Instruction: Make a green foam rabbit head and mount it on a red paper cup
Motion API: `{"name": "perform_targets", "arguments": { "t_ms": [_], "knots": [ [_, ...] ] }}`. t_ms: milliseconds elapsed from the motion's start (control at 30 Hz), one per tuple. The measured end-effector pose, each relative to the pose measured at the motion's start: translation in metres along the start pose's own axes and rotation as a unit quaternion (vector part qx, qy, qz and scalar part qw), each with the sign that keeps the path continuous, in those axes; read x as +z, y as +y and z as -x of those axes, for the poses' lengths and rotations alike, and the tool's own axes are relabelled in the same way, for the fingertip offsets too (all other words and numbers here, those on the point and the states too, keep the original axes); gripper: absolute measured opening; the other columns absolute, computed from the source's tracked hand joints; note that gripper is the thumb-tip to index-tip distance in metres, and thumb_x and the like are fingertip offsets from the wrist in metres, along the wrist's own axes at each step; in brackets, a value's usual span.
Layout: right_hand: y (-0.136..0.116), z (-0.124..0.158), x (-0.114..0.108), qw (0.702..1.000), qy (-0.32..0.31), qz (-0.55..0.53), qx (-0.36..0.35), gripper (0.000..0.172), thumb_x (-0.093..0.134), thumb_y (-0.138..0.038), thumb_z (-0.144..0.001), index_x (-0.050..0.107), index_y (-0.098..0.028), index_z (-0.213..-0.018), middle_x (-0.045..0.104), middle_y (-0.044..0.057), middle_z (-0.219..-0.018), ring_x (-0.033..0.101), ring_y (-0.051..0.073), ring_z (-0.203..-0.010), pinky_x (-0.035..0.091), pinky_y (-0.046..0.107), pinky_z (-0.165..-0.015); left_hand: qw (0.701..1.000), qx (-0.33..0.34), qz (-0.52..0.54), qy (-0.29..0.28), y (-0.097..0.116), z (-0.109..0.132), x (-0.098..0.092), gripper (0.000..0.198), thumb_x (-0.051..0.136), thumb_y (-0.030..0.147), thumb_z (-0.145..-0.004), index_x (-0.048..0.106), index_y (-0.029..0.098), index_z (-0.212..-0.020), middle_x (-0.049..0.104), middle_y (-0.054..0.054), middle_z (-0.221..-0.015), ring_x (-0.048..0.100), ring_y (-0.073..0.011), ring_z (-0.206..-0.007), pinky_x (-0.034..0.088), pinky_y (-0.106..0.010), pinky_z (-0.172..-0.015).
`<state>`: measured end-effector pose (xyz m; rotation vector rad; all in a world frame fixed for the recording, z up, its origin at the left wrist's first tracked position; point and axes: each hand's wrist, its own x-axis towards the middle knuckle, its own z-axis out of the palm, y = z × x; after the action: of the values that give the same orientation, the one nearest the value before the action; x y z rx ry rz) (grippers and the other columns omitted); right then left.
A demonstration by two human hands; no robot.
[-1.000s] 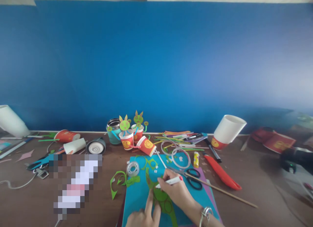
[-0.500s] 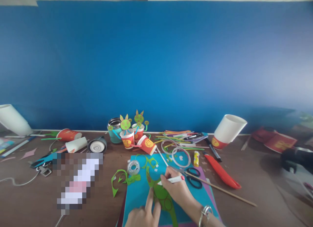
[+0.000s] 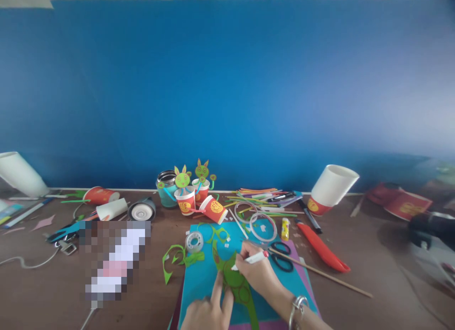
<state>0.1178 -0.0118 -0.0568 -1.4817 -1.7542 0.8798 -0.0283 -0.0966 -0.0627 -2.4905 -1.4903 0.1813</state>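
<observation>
My right hand (image 3: 258,273) grips a white marker (image 3: 253,259) with a red end, its tip on a green paper cut-out (image 3: 237,286). The cut-out lies on a teal sheet (image 3: 202,285) at the table's near edge. My left hand (image 3: 209,308) presses the cut-out down, index finger stretched out and the other fingers curled. A silver bracelet (image 3: 297,305) sits on my right wrist. Black-handled scissors (image 3: 281,256) lie just right of the marker.
A tape roll (image 3: 194,241), green scraps (image 3: 174,262), clear rings (image 3: 262,225), a glue stick (image 3: 285,228) and an orange cutter (image 3: 322,248) surround the sheet. Paper cups with green bunny figures (image 3: 192,187) stand behind. A long wooden stick (image 3: 327,276) lies at the right. A blue wall backs the table.
My right hand has shifted the marker slightly up and left over the green cut-out. My left hand stays pressing the paper.
</observation>
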Motion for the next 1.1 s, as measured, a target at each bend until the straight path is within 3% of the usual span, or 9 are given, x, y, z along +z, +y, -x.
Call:
{"name": "perform_targets", "arguments": {
  "t_ms": [467, 900, 1100],
  "knots": [
    [0.005, 0.000, 0.003, 0.999, -0.035, -0.016, 0.030, 0.021, 0.046, -0.022, -0.068, 0.033, -0.022, -0.052, 0.042, -0.006, -0.043, 0.042, 0.010, -0.043, 0.029, 0.019, -0.041, 1.000, -0.001, 0.005, -0.007, 0.000, 0.000, -0.001, 0.043, 0.041, 0.004, -0.080, 0.055, 0.020, -0.117, 0.054, -0.017, -0.125, 0.063, -0.0139, -0.047, 0.052, -0.024, -0.042],
    [0.002, 0.003, 0.004, 0.999, -0.039, -0.035, 0.016, 0.025, 0.052, -0.028, -0.072, 0.037, -0.021, -0.053, 0.047, -0.006, -0.046, 0.042, 0.009, -0.046, 0.030, 0.020, -0.044, 1.000, -0.001, 0.006, -0.003, 0.001, -0.001, 0.000, 0.043, 0.041, 0.005, -0.081, 0.055, 0.020, -0.119, 0.053, -0.018, -0.126, 0.064, -0.0143, -0.047, 0.054, -0.024, -0.042],
    [0.015, -0.006, -0.003, 0.982, 0.011, -0.186, 0.021, 0.026, 0.051, -0.032, -0.075, 0.037, -0.022, -0.055, 0.052, -0.004, -0.043, 0.049, 0.012, -0.044, 0.036, 0.022, -0.046, 1.000, 0.008, 0.019, -0.006, 0.000, 0.000, -0.004, 0.040, 0.041, 0.013, -0.085, 0.053, 0.026, -0.122, 0.054, -0.020, -0.124, 0.063, -0.0147, -0.045, 0.054, -0.026, -0.041]
  ]
}}
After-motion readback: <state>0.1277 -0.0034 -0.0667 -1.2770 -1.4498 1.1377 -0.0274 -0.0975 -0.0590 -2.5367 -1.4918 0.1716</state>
